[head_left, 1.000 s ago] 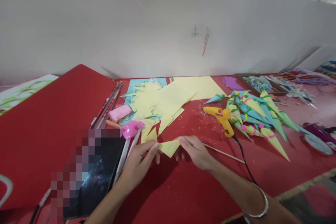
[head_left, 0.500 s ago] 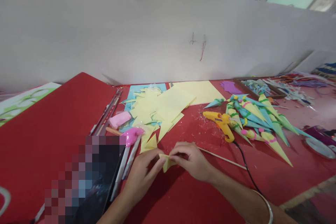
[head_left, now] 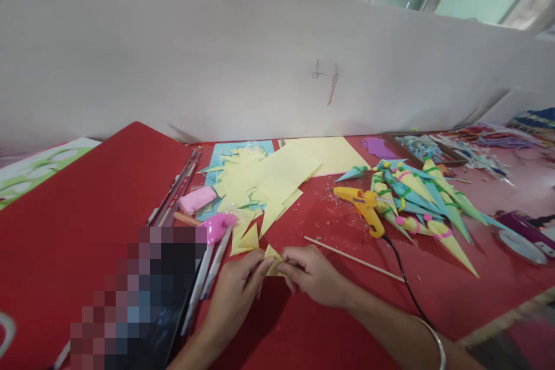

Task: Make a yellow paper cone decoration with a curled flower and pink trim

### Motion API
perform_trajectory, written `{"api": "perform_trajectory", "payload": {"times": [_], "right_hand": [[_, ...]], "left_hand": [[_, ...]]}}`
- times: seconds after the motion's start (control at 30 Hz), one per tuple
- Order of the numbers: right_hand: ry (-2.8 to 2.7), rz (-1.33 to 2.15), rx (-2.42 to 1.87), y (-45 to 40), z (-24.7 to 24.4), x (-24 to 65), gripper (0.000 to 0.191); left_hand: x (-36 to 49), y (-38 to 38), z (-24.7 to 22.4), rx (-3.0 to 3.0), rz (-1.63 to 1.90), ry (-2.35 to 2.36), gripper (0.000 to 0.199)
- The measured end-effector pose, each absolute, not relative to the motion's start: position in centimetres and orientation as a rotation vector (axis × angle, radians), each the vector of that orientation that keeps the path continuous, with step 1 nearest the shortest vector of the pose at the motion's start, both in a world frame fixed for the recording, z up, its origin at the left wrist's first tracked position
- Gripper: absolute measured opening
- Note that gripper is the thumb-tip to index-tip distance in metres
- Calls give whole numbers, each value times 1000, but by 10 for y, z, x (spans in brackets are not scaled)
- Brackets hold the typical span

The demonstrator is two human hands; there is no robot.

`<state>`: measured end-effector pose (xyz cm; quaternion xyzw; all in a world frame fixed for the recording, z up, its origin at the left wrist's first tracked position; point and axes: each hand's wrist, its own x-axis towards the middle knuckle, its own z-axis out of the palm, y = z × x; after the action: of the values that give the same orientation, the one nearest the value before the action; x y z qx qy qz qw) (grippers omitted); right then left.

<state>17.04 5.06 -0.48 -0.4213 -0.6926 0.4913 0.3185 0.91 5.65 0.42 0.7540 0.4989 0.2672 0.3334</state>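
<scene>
A small folded piece of yellow paper is pinched between my two hands above the red tabletop. My left hand grips its left side between thumb and fingers. On the right side, my right hand pinches it, with fingertips partly hiding the paper. Just beyond my left hand lies another folded yellow paper. A thin wooden stick rests on the table to the right of my right hand.
Yellow sheets are piled at the back middle. A yellow glue gun with a black cord lies right of them, beside several yellow and blue paper cones. A pink packet and a dark screen are at left.
The yellow paper has been turned between my fingers, its point now facing up instead of down. My right hand has shifted slightly lower, exposing more of the wooden stick.
</scene>
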Motion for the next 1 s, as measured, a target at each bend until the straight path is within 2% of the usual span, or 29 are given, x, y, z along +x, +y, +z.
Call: {"api": "perform_trajectory", "payload": {"times": [0.3,0.53,0.67,1.0], "right_hand": [[-1955,1277,-1063,52,-10,171,39],[-1922,1382,-1033,53,-10,172,29],[-1833,1407,-1078,55,-10,174,29],[-1883,1509,-1069,50,-11,176,18]], "left_hand": [[7,56,7,2088,869,1318,30],[7,54,1,1894,927,1312,24],[3,54,-4,1983,941,1276,17],[4,51,0,2207,733,1215,38]]}}
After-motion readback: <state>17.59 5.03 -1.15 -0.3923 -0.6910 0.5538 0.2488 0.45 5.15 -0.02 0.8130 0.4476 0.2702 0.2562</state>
